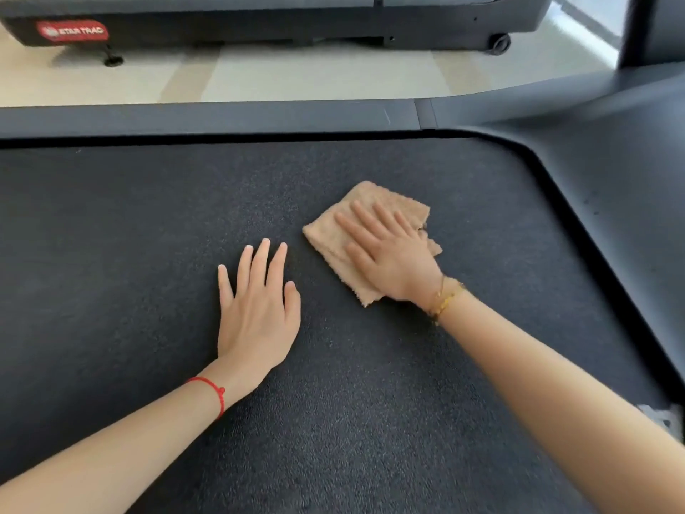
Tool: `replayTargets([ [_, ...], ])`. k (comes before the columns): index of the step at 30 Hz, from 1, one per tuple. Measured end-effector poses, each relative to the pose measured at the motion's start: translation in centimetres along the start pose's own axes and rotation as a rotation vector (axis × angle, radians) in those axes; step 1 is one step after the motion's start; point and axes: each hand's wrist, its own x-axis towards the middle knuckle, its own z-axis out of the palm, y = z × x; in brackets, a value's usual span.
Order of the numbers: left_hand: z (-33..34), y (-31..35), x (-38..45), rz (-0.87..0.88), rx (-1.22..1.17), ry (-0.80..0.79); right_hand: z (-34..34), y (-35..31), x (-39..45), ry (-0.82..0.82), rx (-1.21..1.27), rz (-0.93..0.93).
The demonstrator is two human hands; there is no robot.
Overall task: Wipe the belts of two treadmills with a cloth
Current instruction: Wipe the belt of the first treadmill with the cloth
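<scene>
A dark textured treadmill belt (148, 224) fills most of the view. On it, right of centre, lies a folded tan cloth (335, 226). My right hand (385, 254) lies flat on the cloth with straight, spread fingers, pressing it onto the belt; a gold bracelet is on that wrist. My left hand (257, 309) rests flat on the bare belt just left of the cloth, fingers straight, a red string on its wrist. A second treadmill (259, 20) with a red logo stands across the floor at the top.
A grey side rail (222, 116) borders the belt's far edge, and the grey motor cover (611, 172) curves round the belt's right end. A light floor (259, 76) separates the two machines. A dark upright (637, 27) rises at the top right.
</scene>
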Motion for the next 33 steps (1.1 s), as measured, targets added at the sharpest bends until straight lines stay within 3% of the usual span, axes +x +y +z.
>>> replayTargets([
  [7, 0.0, 0.2, 0.1, -0.003, 0.044, -0.010, -1.8, 4.5, 11.8, -0.064, 0.034, 0.345],
  [12, -0.1, 0.1, 0.2, 0.003, 0.050, -0.020, -0.8, -0.7, 15.6, -0.103, 0.006, 0.150],
  [17, -0.3, 0.1, 0.2, 0.003, 0.051, -0.020, 0.4, -2.3, 11.9, -0.088, -0.003, -0.111],
  [19, -0.4, 0.1, 0.1, 0.006, 0.037, -0.020, 0.1, 0.1, 10.6, -0.059, 0.002, -0.062],
  [23, -0.4, 0.1, 0.1, 0.006, 0.014, -0.011, -1.4, 5.7, 8.7, -0.075, 0.000, 0.235],
  [25, -0.4, 0.1, 0.1, 0.007, 0.009, -0.007, -1.6, 6.0, 7.1, -0.080, 0.007, 0.269],
  [33, -0.3, 0.2, -0.1, 0.006, -0.011, 0.014, -1.0, -1.1, -5.6, -0.051, -0.019, -0.062],
])
